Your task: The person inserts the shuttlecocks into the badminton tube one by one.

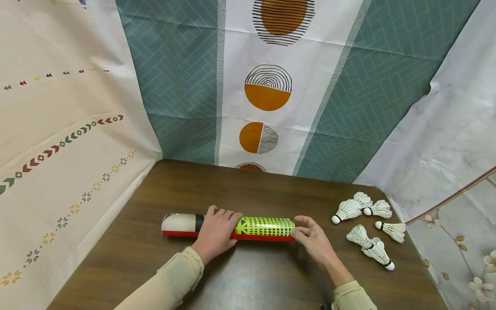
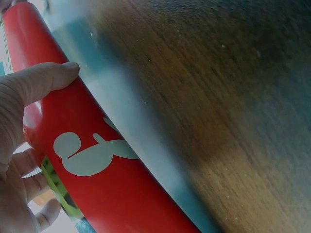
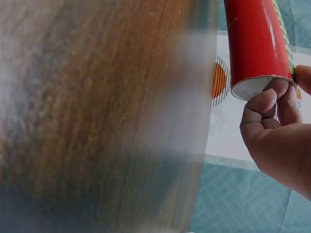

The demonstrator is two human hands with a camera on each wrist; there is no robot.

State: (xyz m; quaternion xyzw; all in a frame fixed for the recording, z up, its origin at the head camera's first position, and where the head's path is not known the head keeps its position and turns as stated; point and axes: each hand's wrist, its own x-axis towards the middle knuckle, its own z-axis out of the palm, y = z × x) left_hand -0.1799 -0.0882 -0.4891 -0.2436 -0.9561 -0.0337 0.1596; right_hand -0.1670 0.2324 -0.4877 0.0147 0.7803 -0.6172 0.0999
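Observation:
A shuttlecock tube (image 1: 267, 226), red along its near side with a yellow-green grid pattern on top, lies sideways on the brown table. Over its middle, my left hand (image 1: 218, 232) grips it, the thumb (image 2: 53, 77) pressed on the red side and the fingers round the far side. At the tube's right end is my right hand (image 1: 314, 241). In the right wrist view the tube's round mouth (image 3: 250, 89) is uncovered, and curled fingers (image 3: 286, 104) reach in at its rim. Their tips are hidden inside, so I cannot tell whether they hold anything.
Several white feather shuttlecocks (image 1: 358, 236) lie loosely grouped on the right of the table (image 1: 217, 185), beyond my right hand. Patterned cloth (image 1: 178, 86) hangs behind the table, with more cloth along the left and right sides.

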